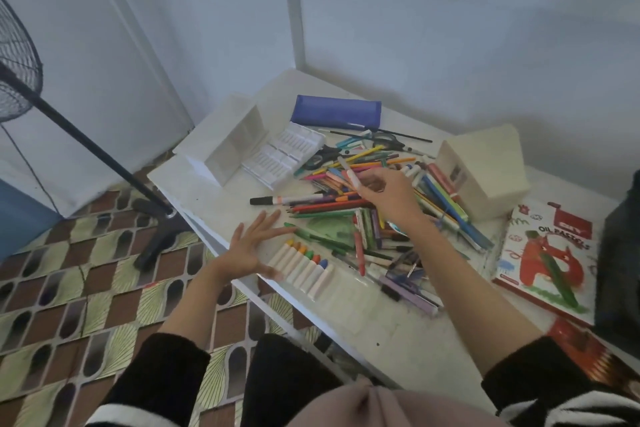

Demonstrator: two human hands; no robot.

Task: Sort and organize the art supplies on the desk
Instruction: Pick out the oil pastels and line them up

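On your far left the fan stand is standing off the desk, so it is not getting in your way. Your left hand is holding nothing, fingers spread, just beside the row of crayons at the front edge; I cannot tell whether it is touching them. Those crayons are probably light, waxy and easy to snap, so take them by their white bodies. Behind them the white organizer and the ridged tray are sitting apart from the mess, with the blue pencil case further back. Your right hand is pinching a white marker between thumb and fingertips, above the pile of pens and pencils in the middle of the desk. It looks light, stiff and smooth, so grip it mid-barrel. The pile is lying loose and crossed, and round pencils may roll as you are pulling others free; the scissors are half buried there. To the right, the cream box and oil pastels box are hemming the pile in.
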